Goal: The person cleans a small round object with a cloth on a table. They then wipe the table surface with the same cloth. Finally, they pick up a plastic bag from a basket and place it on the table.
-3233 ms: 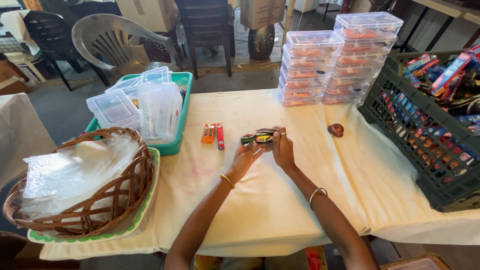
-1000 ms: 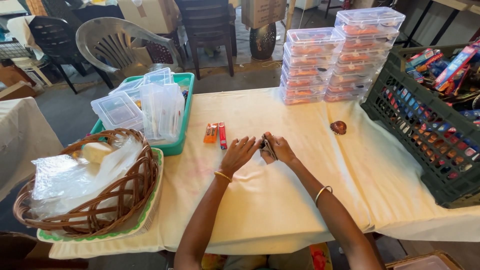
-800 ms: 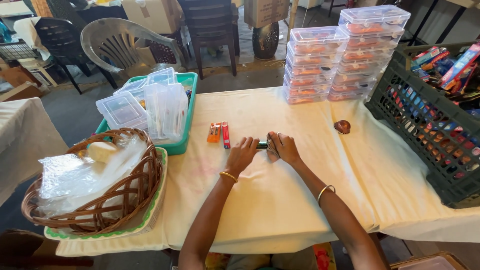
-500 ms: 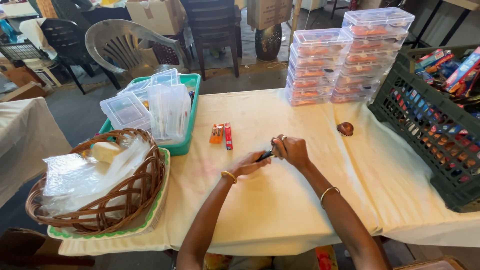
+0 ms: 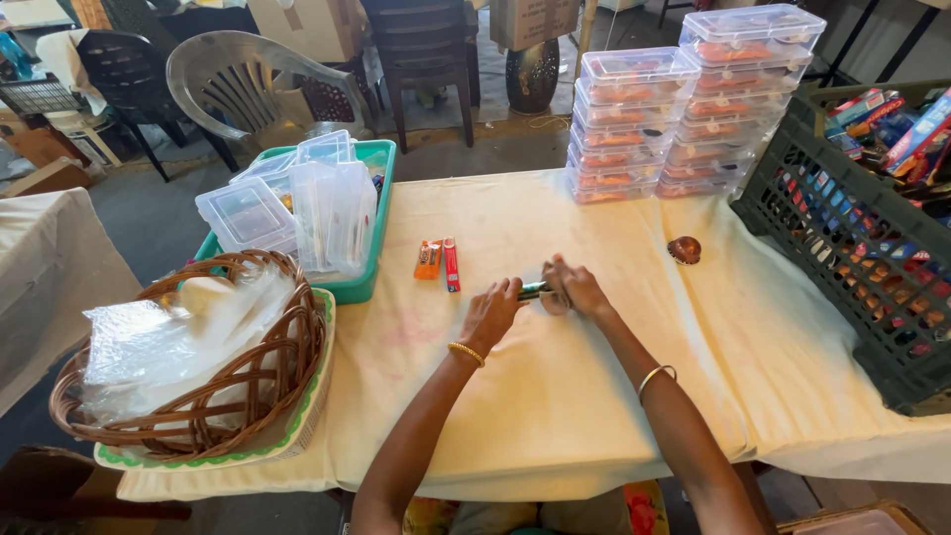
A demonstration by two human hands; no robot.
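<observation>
- A small dark-green, rod-like object (image 5: 533, 290) is gripped between both hands near the middle of the bench (image 5: 555, 416), just right of the orange lighter (image 5: 428, 260) and the red lighter (image 5: 451, 265).
- The left hand (image 5: 490, 315) is closed on the object's left end; the right hand (image 5: 573, 288) is clenched around its right end. Most of the object is hidden by the fingers (image 5: 510, 289), so its exact kind cannot be told.
- The long axis is judged to run left to right along the bench, roughly level; which end is the head cannot be told.
- The step in hand is judged to be a two-handed working of the object, perhaps a twisting or a pulling apart; a firm counter-hold by one hand would be called for.
- Beyond the lighters, a teal tray (image 5: 381, 159) of clear plastic boxes is seen; right of the object lie a small brown round item (image 5: 685, 250) and stacked clear containers (image 5: 693, 99).
</observation>
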